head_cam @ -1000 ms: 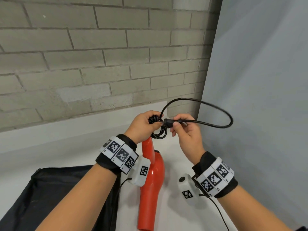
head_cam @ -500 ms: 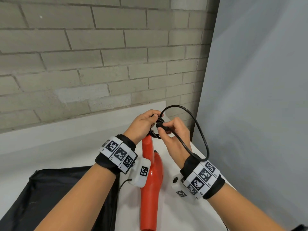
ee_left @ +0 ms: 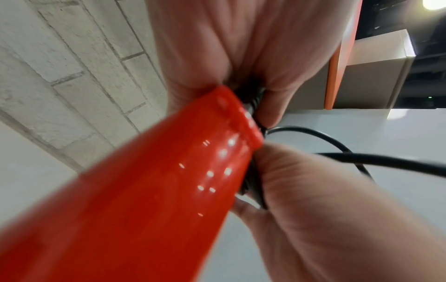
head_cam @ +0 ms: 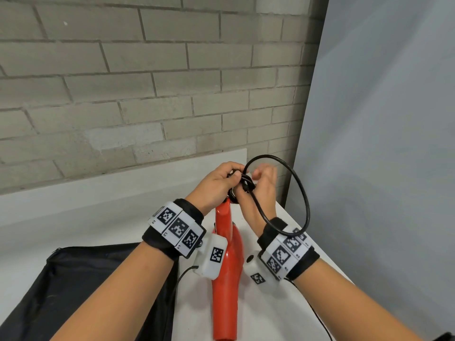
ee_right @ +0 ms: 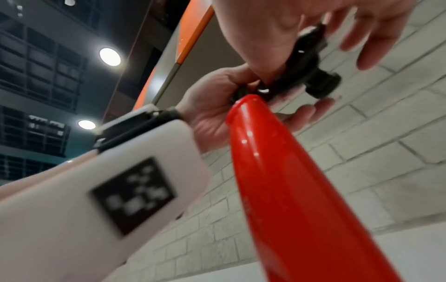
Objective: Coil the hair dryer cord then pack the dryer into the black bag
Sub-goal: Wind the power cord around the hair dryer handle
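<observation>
Red dryer (head_cam: pixel 227 262) hangs nozzle-down over the white table (head_cam: pixel 103 217), its coiled cord (head_cam: pixel 299 190) bunched in the left hand (head_cam: pixel 216 185); right hand (head_cam: pixel 261 190) pinches the plug there. Black bag (head_cam: pixel 73 286) at eight o'clock, contents unseen

Head cam looks down on hair dryer (head_cam: pixel 227 262); both wrist cams close under it, facing up; all share its handle end.
</observation>
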Motion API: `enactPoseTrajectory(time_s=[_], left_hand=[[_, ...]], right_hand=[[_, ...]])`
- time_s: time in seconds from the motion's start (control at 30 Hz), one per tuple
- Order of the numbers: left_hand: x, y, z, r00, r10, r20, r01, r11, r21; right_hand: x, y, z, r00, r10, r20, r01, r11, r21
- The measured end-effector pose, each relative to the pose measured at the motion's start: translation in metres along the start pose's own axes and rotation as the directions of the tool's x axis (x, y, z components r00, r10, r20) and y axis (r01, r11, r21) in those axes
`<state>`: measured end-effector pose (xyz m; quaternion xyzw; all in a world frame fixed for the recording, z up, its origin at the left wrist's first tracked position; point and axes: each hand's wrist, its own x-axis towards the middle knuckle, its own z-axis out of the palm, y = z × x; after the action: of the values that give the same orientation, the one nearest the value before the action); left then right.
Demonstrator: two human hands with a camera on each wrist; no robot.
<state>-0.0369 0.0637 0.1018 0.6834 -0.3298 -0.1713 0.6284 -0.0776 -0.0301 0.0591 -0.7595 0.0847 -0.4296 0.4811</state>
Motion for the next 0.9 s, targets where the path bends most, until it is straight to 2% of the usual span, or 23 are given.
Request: enactPoseTrajectory(time_s=[0.1,0.13,0.2,0.3,0.37,0.43,0.5,0.57,0.63,0.7,0.73,0.77,0.83,0.9], left_hand=[[-0.001,0.001,0.005,0.999,0.033,-0.005,-0.032,0.995,0.096],[0.000,0.000,0.005,0.999,0.048,-0.022,-0.045,0.991,0.124],[0.002,-0.001,0.003,0.998,0.059,-0.037,-0.052,0.987,0.154],[0.003,-0.004,-0.002,0.999,0.025,-0.032,-0.022,0.994,0.108],[0.003,-0.006,-0.007,0.999,0.026,-0.042,-0.023,0.996,0.082],[0.003,-0.006,-0.012,0.999,0.031,-0.043,-0.027,0.996,0.087],[0.004,-0.007,-0.014,0.999,0.020,-0.042,-0.017,0.999,0.052],[0.004,-0.007,-0.014,0.998,0.010,-0.065,-0.010,1.000,-0.005],[0.004,-0.008,-0.016,0.995,0.019,-0.095,-0.021,0.999,-0.024],[0.004,-0.010,-0.018,0.993,0.026,-0.115,-0.029,0.999,-0.022],[0.004,-0.011,-0.019,0.992,0.026,-0.122,-0.029,0.999,-0.022],[0.004,-0.012,-0.020,0.991,0.025,-0.128,-0.029,0.999,-0.027],[0.005,-0.012,-0.019,0.991,0.024,-0.132,-0.030,0.999,-0.044],[0.004,-0.012,-0.018,0.991,0.025,-0.129,-0.032,0.998,-0.056]], right_hand=[[0.013,-0.002,0.002,0.966,0.181,0.184,-0.232,0.921,0.314],[0.014,-0.004,-0.001,0.955,0.177,0.238,-0.241,0.932,0.272],[0.017,-0.001,-0.009,0.931,0.074,0.358,-0.089,0.996,0.027],[0.015,0.014,-0.026,0.868,-0.071,0.492,0.126,0.989,-0.081],[0.012,0.028,-0.036,0.839,-0.009,0.545,0.087,0.989,-0.118],[0.009,0.052,-0.044,0.819,0.136,0.558,0.020,0.964,-0.264],[0.006,0.081,-0.049,0.769,0.338,0.542,-0.010,0.855,-0.519],[0.003,0.102,-0.050,0.663,0.546,0.512,-0.018,0.695,-0.719],[-0.003,0.109,-0.049,0.539,0.691,0.482,0.069,0.534,-0.843],[-0.007,0.103,-0.047,0.455,0.748,0.482,0.194,0.445,-0.874],[-0.007,0.096,-0.045,0.434,0.738,0.517,0.217,0.471,-0.855],[-0.006,0.090,-0.044,0.449,0.697,0.559,0.178,0.544,-0.820],[-0.002,0.072,-0.038,0.548,0.546,0.634,-0.022,0.766,-0.642],[0.002,0.051,-0.031,0.628,0.339,0.701,-0.076,0.923,-0.378]])
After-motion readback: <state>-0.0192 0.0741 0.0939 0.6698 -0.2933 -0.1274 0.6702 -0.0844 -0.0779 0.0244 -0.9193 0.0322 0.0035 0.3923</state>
